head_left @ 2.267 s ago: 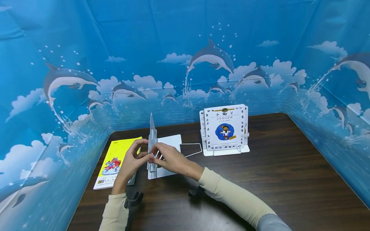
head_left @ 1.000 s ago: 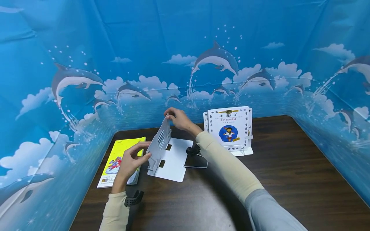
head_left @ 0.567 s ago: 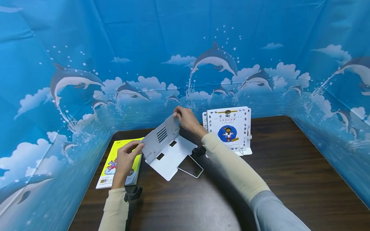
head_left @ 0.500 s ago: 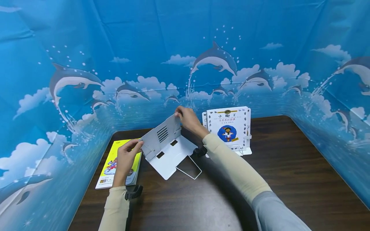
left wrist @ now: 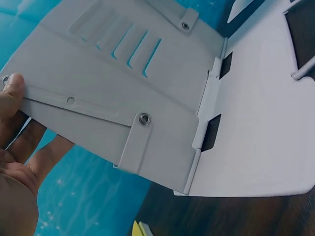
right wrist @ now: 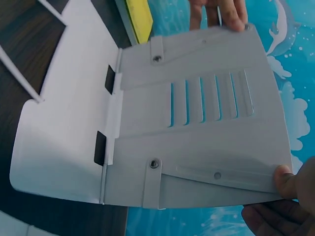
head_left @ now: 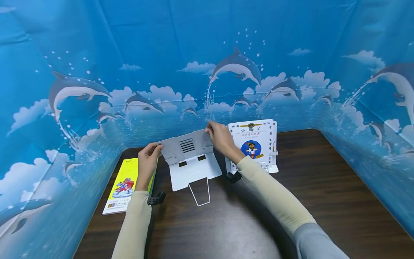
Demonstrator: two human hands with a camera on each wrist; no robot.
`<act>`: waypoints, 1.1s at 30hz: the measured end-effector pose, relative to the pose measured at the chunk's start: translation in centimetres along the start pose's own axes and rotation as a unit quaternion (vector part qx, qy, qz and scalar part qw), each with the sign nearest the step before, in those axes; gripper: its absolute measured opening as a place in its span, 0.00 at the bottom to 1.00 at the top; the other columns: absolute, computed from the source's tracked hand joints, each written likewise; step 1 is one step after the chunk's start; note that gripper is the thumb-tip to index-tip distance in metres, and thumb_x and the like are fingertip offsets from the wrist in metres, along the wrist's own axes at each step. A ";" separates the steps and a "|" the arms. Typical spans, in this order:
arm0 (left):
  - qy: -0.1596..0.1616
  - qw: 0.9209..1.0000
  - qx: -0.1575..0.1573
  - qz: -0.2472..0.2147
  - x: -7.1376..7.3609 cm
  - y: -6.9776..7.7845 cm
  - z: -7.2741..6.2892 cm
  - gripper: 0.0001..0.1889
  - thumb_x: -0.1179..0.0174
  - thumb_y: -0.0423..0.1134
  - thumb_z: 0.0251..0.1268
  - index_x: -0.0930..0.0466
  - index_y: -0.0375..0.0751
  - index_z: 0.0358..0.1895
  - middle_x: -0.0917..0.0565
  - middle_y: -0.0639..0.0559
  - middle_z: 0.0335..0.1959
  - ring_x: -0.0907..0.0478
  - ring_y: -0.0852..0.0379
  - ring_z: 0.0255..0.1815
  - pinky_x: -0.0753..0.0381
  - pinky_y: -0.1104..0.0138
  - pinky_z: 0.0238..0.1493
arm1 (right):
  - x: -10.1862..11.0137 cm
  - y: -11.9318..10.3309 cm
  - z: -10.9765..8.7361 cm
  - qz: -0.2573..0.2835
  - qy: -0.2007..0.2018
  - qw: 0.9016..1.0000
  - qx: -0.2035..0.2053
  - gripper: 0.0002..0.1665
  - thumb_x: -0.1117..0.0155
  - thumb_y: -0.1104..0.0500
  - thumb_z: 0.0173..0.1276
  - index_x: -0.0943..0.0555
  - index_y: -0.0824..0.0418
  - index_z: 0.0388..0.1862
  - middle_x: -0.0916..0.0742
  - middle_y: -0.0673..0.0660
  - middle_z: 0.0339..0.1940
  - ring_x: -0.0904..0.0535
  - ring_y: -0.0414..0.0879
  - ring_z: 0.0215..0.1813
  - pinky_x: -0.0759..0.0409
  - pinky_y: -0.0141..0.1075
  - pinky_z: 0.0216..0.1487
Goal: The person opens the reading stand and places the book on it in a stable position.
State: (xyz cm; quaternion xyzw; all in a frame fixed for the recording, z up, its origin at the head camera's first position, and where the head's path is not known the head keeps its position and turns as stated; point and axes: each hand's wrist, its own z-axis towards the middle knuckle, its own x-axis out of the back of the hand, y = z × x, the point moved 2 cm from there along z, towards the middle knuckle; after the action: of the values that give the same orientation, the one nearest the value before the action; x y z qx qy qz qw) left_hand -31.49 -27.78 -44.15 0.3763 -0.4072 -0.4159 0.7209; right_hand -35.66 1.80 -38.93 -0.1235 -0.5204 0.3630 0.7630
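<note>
A white metal bookstand (head_left: 195, 172) stands near the middle of the table, its slotted back panel tilted up and its base plate toward me. From the base's front edge a wire loop (head_left: 209, 194) sticks out. My left hand (head_left: 147, 165) pinches the panel's upper left corner, thumb on the front face in the left wrist view. At the upper right corner my right hand (head_left: 223, 139) pinches the panel, and the right wrist view shows its thumb (right wrist: 284, 181) on the front. Two riveted side clips, such as the lower clip (left wrist: 133, 147), lie folded against the panel.
A yellow book (head_left: 123, 189) lies at the left, partly behind my left forearm. Close on the right stands another white bookstand (head_left: 274, 168) bearing a picture book (head_left: 250, 144). A blue dolphin-print curtain (head_left: 181, 54) surrounds the dark wooden table (head_left: 291, 194) behind and at the sides.
The bookstand has turned from edge-on to facing me, its wire loop swinging round to the front. My right hand has moved from beside my left to the panel's far upper corner.
</note>
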 end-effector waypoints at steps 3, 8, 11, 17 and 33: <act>0.000 1.000 0.004 -0.009 -0.7 -0.1 0.7 0.14 0.36 0.39 0.78 0.13 0.33 0.57 0.11 0.46 0.48 0.15 0.68 0.46 0.16 0.78 0.53 | 0.3 0.2 -0.5 -0.004 0.004 1.000 0.005 0.13 0.40 0.55 0.83 0.14 0.62 0.51 0.08 0.59 0.46 0.11 0.49 0.41 0.16 0.41 0.38; 0.001 1.000 0.002 -0.028 -1.7 -0.3 1.8 0.12 0.35 0.36 0.76 0.13 0.31 0.54 0.13 0.55 0.43 0.16 0.65 0.44 0.16 0.80 0.49 | 0.7 0.5 -1.1 -0.009 0.013 1.000 0.002 0.12 0.39 0.55 0.83 0.14 0.62 0.51 0.08 0.58 0.44 0.12 0.48 0.39 0.16 0.41 0.38; 0.000 1.000 0.006 -0.030 -2.2 -0.4 2.2 0.11 0.35 0.34 0.76 0.14 0.30 0.53 0.13 0.55 0.42 0.16 0.63 0.44 0.16 0.81 0.49 | 0.9 0.7 -1.4 -0.013 0.016 1.000 0.002 0.13 0.39 0.55 0.82 0.14 0.63 0.51 0.08 0.59 0.45 0.12 0.49 0.40 0.15 0.41 0.38; -0.008 1.000 0.017 -0.015 -2.9 -0.5 2.7 0.11 0.38 0.30 0.78 0.15 0.27 0.55 0.13 0.35 0.50 0.17 0.62 0.46 0.16 0.78 0.53 | 1.0 0.9 -1.9 -0.010 0.022 1.000 0.004 0.13 0.39 0.55 0.83 0.15 0.63 0.51 0.08 0.59 0.45 0.12 0.49 0.40 0.15 0.42 0.39; -0.011 1.000 0.010 -0.027 -3.5 1.0 2.4 0.11 0.41 0.28 0.79 0.17 0.24 0.56 0.15 0.28 0.52 0.16 0.67 0.48 0.15 0.66 0.61 | -2.9 -2.4 -11.3 -0.077 -0.173 0.964 0.188 0.03 0.28 0.56 0.74 0.11 0.53 0.44 0.10 0.47 0.40 0.16 0.37 0.39 0.17 0.31 0.41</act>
State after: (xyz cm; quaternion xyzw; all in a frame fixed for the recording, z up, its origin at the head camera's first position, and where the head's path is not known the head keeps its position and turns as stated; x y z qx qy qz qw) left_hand -34.48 -24.76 -43.23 0.3897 -0.4086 -0.4356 0.7010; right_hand -25.21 0.26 -44.38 0.1274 -0.5745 0.4105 0.6965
